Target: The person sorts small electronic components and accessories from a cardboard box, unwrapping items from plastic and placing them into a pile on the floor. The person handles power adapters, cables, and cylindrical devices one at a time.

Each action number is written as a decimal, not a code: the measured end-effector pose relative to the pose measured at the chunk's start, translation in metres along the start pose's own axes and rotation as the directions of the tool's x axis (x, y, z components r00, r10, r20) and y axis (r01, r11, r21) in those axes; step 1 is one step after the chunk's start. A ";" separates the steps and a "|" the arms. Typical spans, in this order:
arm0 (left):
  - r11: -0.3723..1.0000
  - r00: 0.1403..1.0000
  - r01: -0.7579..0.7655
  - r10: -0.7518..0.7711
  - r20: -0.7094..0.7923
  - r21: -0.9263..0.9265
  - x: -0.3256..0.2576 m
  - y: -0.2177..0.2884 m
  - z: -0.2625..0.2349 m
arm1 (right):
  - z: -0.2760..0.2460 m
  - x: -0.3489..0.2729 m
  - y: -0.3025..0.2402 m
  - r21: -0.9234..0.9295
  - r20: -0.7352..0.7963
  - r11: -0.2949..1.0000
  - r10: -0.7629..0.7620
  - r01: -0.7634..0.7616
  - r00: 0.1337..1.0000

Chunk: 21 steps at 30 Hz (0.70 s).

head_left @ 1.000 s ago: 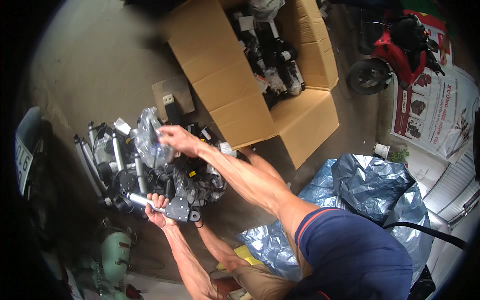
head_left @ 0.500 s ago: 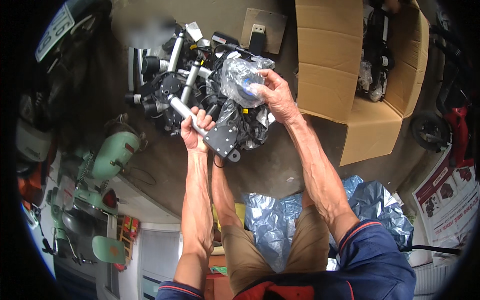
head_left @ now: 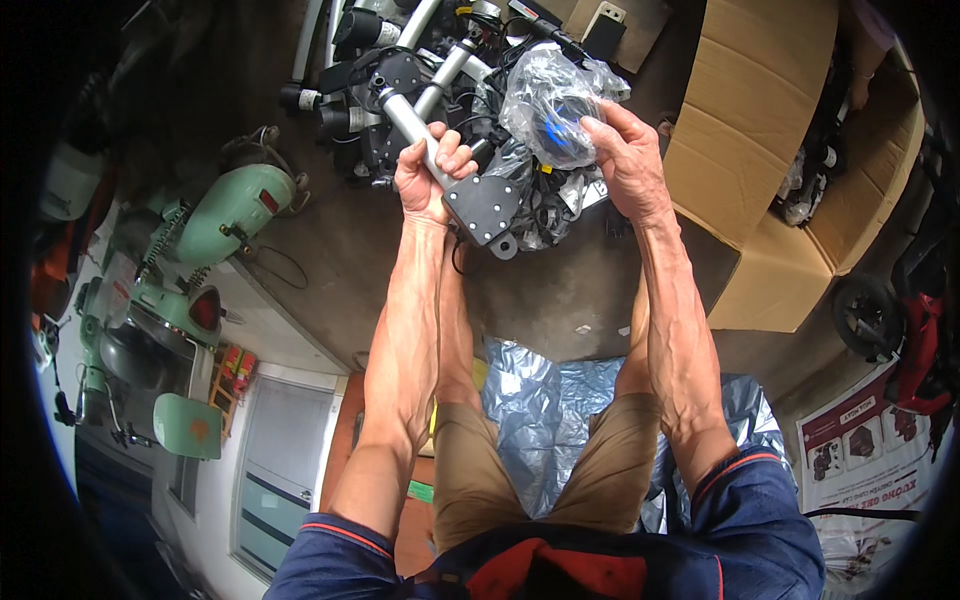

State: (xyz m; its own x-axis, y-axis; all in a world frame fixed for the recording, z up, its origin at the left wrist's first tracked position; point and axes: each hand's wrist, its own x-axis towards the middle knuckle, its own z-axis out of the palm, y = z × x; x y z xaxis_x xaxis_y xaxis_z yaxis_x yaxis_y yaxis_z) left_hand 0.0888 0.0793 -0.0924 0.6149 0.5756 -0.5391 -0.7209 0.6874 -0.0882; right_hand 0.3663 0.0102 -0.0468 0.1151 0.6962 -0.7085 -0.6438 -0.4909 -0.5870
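My left hand (head_left: 432, 178) grips a silver metal tube (head_left: 406, 118) that ends in a black flat bracket plate (head_left: 485, 210). My right hand (head_left: 625, 155) holds a clear plastic bag (head_left: 553, 105) with dark parts and something blue inside. Both hands are held above a heap of black and silver metal parts (head_left: 400, 70) lying on the concrete floor. More crumpled plastic wrapping (head_left: 545, 205) lies under the bracket.
An open cardboard box (head_left: 760, 150) with dark parts inside stands to the right. A green scooter (head_left: 215, 225) is at the left, a red vehicle (head_left: 925, 340) at the far right. Silver-blue plastic sheet (head_left: 540, 400) lies by my knees.
The view has swung so the parts heap now sits at the top centre. Both hands keep their hold; the bag and the tube have come closer together and nearer to me.
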 end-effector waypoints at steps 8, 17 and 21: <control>0.999 0.999 0.049 -0.049 0.014 -0.015 0.003 0.008 -0.010 | 0.022 -0.005 0.000 -0.158 -0.082 0.985 -0.086 0.072 0.993; 0.998 0.997 0.057 -0.059 0.053 0.028 0.009 0.000 0.000 | 0.016 0.005 0.011 -0.157 -0.118 0.985 -0.091 0.072 0.989; 0.998 0.998 0.056 -0.058 0.038 0.033 0.004 0.001 0.000 | 0.017 0.000 0.014 -0.071 -0.116 0.997 -0.051 0.043 0.992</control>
State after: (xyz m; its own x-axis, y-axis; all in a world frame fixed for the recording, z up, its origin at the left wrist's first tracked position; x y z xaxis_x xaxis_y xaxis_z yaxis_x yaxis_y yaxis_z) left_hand 0.0905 0.0821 -0.0948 0.6671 0.5516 -0.5006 -0.6741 0.7331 -0.0906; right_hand 0.3446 0.0120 -0.0489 0.2345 0.6550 -0.7183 -0.5829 -0.4966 -0.6431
